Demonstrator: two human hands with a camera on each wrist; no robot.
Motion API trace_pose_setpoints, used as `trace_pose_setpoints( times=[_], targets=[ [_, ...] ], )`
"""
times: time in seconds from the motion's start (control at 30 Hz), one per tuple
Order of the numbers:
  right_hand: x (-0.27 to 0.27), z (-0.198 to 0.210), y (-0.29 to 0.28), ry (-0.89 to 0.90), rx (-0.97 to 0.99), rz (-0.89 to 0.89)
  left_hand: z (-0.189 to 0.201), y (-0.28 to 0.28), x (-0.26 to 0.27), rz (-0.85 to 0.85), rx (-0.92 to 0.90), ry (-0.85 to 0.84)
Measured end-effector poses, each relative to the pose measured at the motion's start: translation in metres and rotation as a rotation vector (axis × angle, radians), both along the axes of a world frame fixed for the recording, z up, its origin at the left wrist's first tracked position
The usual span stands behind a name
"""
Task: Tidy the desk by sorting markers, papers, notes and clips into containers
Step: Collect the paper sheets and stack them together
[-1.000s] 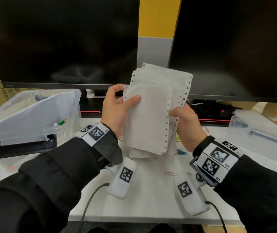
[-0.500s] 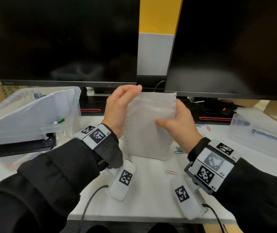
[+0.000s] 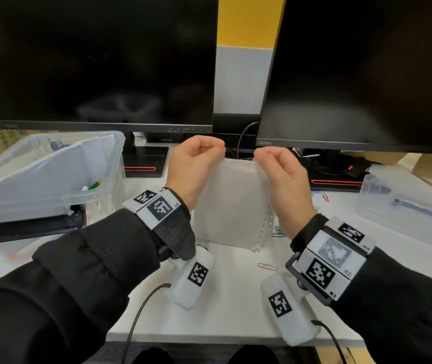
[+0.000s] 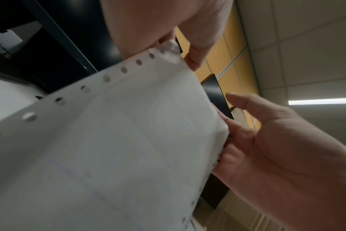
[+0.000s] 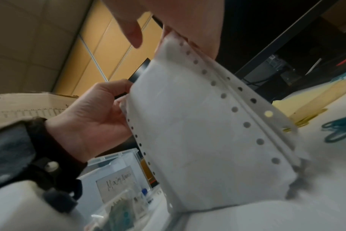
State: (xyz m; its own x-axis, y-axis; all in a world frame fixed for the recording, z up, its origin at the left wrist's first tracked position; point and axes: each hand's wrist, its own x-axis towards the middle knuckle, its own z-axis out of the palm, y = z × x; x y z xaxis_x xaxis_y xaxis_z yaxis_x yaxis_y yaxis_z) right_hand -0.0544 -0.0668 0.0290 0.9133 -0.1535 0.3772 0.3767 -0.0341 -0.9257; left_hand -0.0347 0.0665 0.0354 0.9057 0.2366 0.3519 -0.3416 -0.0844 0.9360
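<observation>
A white stack of hole-punched papers [image 3: 232,206] stands upright on its lower edge on the white desk [image 3: 222,306], in front of the two monitors. My left hand [image 3: 196,164] grips its top left corner with curled fingers. My right hand [image 3: 280,174] holds the top right corner the same way. In the left wrist view the stack [image 4: 118,140] fills the frame, and the right hand [image 4: 277,140] has its fingers behind the far edge. The right wrist view shows the stack [image 5: 188,125] with the left hand [image 5: 93,118] wrapped round its side.
A clear bin [image 3: 52,164] at the left holds a green marker [image 3: 94,184], with a black tray [image 3: 26,227] in front. A clear container [image 3: 406,206] sits at the right. Paper clips lie loose: pink [image 3: 268,267], teal [image 3: 278,232], red [image 3: 325,197]. Yellow notes [image 5: 310,101] lie behind the stack.
The fanned stack held up in the air has come down and been squared upright on the desk. Both hands have shifted from its sides to its top corners.
</observation>
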Motion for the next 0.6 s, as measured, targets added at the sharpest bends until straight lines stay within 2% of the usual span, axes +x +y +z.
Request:
trace_pose_setpoints(
  times=[0.17,0.27,0.4,0.53,0.6],
  targets=[
    [-0.007,-0.006,0.006,0.021,-0.041,0.025,-0.007,-0.004,-0.003,-0.031,-0.018,-0.020],
    [-0.006,-0.006,0.003,0.050,-0.105,0.041,-0.003,-0.006,-0.001,0.026,-0.037,-0.061],
    [-0.004,-0.017,-0.007,0.241,-0.241,0.079,-0.005,0.001,0.004,0.067,-0.086,-0.022],
    [0.000,-0.030,-0.014,0.376,-0.342,0.106,-0.015,0.015,0.007,-0.108,-0.050,0.139],
    [0.003,-0.029,-0.016,0.390,-0.309,0.091,-0.017,0.023,0.005,-0.238,0.023,0.182]
  ],
)
